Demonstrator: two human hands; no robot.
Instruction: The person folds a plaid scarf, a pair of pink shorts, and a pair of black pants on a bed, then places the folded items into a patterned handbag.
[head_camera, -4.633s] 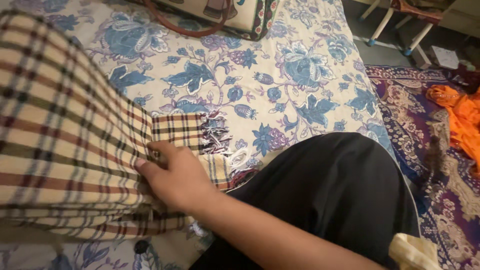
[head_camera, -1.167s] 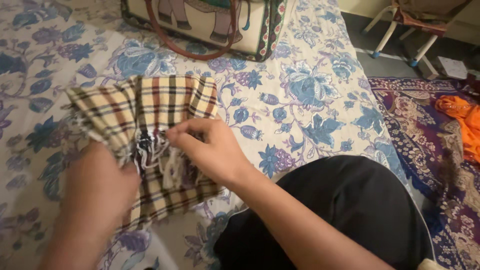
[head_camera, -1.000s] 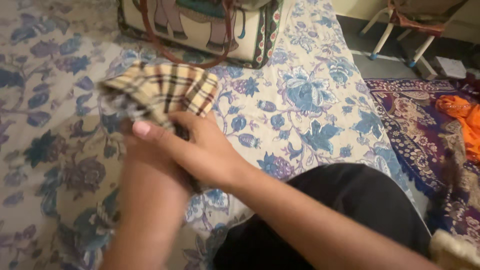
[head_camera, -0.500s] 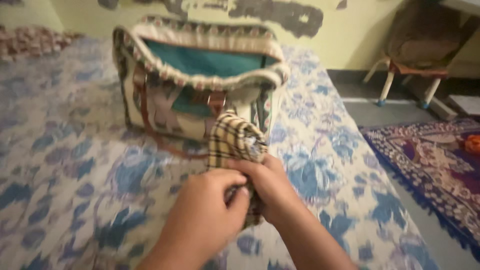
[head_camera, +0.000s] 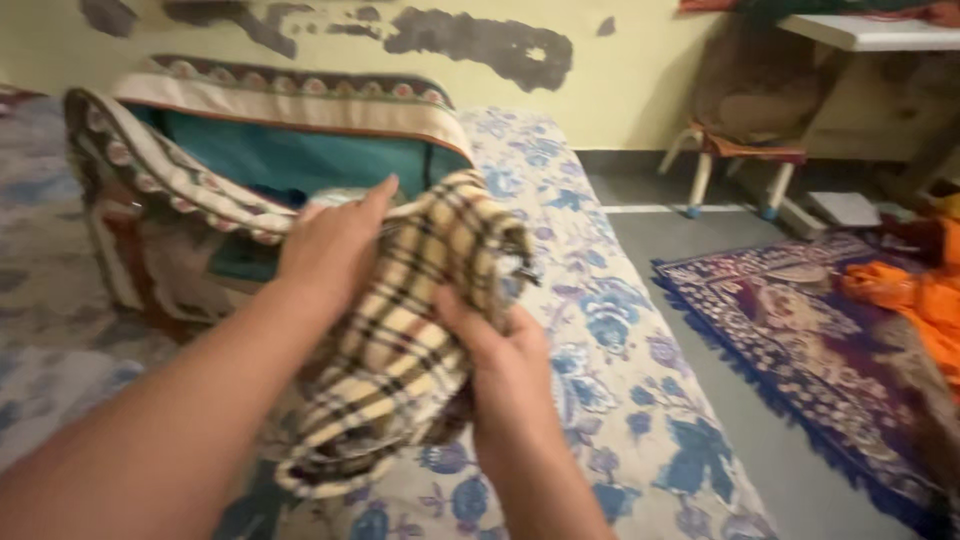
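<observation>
A folded checked cloth (head_camera: 410, 330) in cream, brown and black is held up over the bed. My left hand (head_camera: 335, 245) lies flat on its upper left side, fingers pointing toward the bag's mouth. My right hand (head_camera: 500, 365) grips the cloth from below on the right. Just behind stands an open fabric bag (head_camera: 180, 200) with a patterned rim and a teal lining; the cloth's top edge reaches its opening.
The bed is covered by a blue floral sheet (head_camera: 600, 340). To the right lie grey floor, a dark patterned rug (head_camera: 800, 330) and an orange cloth (head_camera: 915, 295). A small stool (head_camera: 735, 160) stands by the peeling yellow wall, beside a table.
The cloth went from spread flat to folded small, then both hands lifted it up to the open bag. The view rose from the bed to the bag and wall.
</observation>
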